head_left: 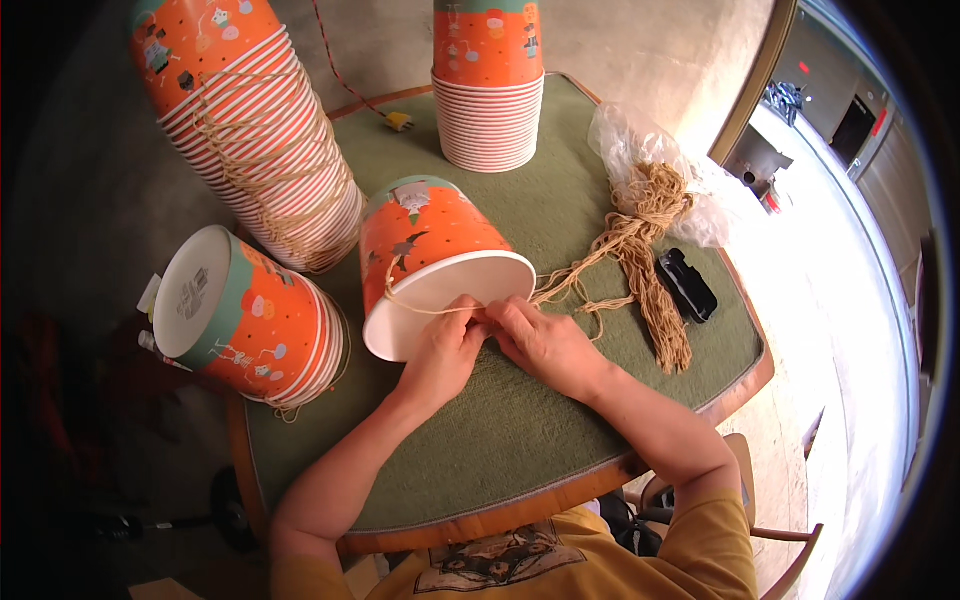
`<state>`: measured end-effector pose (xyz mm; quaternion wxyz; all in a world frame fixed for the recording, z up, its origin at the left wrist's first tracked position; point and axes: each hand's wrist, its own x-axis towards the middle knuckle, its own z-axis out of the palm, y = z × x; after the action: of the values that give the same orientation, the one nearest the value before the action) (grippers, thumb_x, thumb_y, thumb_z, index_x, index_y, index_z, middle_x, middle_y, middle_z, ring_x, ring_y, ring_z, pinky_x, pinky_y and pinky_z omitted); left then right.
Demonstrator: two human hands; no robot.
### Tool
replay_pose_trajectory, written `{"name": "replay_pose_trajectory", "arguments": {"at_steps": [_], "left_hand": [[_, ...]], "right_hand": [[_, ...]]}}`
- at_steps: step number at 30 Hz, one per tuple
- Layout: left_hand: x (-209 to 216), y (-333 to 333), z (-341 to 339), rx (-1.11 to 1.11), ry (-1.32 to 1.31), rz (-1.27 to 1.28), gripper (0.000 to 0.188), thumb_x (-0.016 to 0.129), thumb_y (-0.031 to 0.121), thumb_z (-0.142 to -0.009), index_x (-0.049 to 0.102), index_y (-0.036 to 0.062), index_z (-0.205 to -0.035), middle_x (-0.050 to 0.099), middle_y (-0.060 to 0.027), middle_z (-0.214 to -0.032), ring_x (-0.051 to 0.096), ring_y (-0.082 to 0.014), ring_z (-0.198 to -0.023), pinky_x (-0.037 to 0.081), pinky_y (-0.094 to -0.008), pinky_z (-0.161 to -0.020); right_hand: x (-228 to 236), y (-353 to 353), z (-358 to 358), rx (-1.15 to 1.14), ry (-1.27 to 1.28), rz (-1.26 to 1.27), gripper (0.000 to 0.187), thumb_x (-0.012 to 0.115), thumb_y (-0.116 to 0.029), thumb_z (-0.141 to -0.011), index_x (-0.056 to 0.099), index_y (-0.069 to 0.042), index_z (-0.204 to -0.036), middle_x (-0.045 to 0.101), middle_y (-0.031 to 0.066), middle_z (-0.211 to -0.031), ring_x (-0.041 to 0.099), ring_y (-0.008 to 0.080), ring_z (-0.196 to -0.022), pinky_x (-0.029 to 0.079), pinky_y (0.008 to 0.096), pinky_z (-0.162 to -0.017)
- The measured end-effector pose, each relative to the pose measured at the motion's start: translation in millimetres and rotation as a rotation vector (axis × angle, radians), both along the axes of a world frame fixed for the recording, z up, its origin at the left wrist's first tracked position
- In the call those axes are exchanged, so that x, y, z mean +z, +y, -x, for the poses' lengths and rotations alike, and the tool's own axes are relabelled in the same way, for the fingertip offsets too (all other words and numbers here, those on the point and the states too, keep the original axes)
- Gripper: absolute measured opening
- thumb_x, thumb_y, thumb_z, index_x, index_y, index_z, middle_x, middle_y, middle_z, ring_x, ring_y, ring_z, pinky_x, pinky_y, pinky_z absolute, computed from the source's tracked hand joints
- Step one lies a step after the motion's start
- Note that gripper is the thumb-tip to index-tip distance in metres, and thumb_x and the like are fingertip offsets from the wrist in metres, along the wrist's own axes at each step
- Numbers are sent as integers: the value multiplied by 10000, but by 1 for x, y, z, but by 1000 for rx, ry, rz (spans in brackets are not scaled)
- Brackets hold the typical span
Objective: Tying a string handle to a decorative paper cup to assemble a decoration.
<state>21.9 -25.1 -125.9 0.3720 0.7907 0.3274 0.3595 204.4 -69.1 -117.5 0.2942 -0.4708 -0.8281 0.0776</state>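
Note:
An orange paper bucket [440, 222] with cartoon figures lies tilted on the green table cover, its white open mouth toward me. From the left of its rim, a thin tan cord [412, 307] crosses the mouth to my fingers. At the lower edge of that mouth, my left hand [445, 345] pinches the cord. My right hand [545, 340] is right beside it, fingertips also closed on the cord; the exact grip between them is hidden. A hank of tan cord [655, 290] lies to the right of my right hand.
A tall bucket stack [270, 150] with cords hanging on it leans at left; a shorter stack [260, 325] lies below it. Another stack [488, 120] stands at the back. A clear plastic bag [625, 135], a black case [688, 285] and a yellow plug [398, 121] are on the table.

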Motion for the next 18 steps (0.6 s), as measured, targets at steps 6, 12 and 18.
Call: {"name": "replay_pose_trajectory", "arguments": {"at_steps": [6,12,18], "left_hand": [[7,1,5,-5,53,89,130,536,-55,-904,524,-4,-1024,644,-167,-944,658,-317,-921,507,-384,-800],[3,4,5,-23,13,117,94,539,-42,-914,521,-14,-1003,644,-154,-910,662,-282,-897,506,-354,-804],[-6,8,6,-11,-34,183,80,538,-20,-929,532,-22,-1008,659,-116,-885,654,-193,-846,512,-329,-756]], "right_hand": [[8,-2,3,59,-114,-67,329,627,-81,-866,462,-73,-1151,619,134,-996,658,346,-693,558,436,-571],[-6,1,1,80,143,167,311,643,-92,-841,475,-86,-1102,661,114,-869,658,345,-668,545,428,-572],[5,-3,4,-56,-50,-101,235,679,-163,-852,542,-90,-1028,651,97,-845,662,306,-676,535,404,-553]]}}
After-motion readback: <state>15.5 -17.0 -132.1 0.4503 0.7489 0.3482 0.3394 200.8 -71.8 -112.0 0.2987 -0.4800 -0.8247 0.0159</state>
